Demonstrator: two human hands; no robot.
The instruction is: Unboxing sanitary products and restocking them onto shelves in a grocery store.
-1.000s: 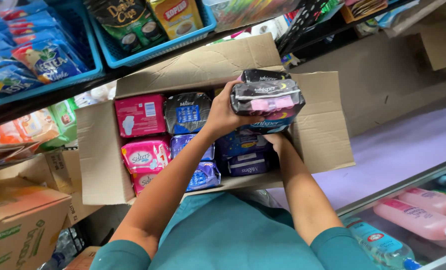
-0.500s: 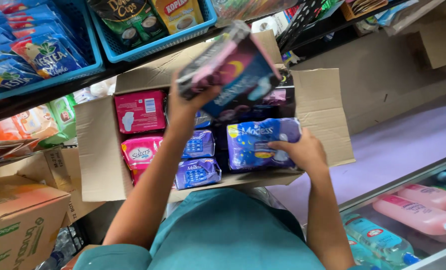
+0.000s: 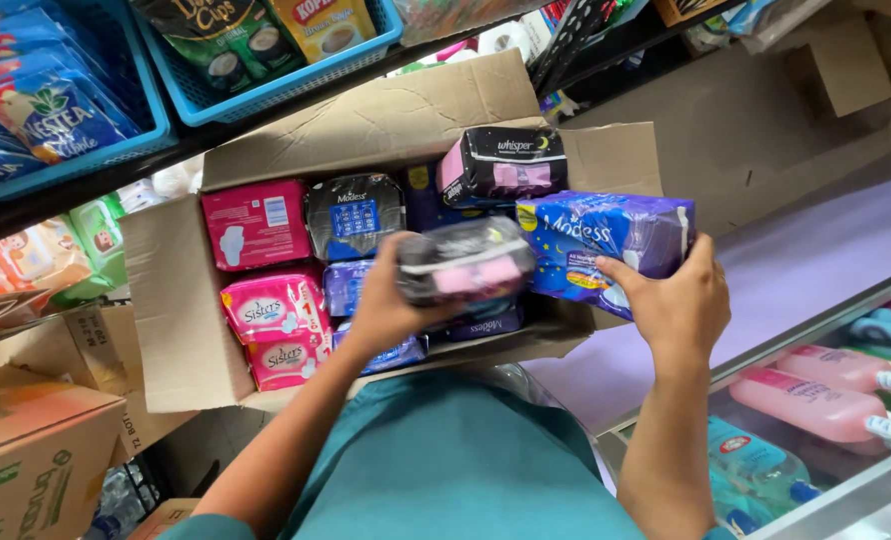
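Head view, left hand [image 3: 391, 310] gripping black pack [image 3: 464, 262], right hand [image 3: 678, 305] blue pack [image 3: 606, 240]

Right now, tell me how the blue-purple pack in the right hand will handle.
The blue-purple pack looks soft and probably light: the right hand alone holds it level by one end. Its glossy wrapper may be slippery. It is flat-sided, so unlikely to roll.

Blue baskets [image 3: 266, 95], pink bottles [image 3: 816, 400], cardboard cartons [image 3: 26, 450].

Both bare forearms are reaching forward and up, the left hand [image 3: 391, 305] curling its fingers around a grip, the right hand [image 3: 678, 305] clamping with fingers spread and thumb pointing left.
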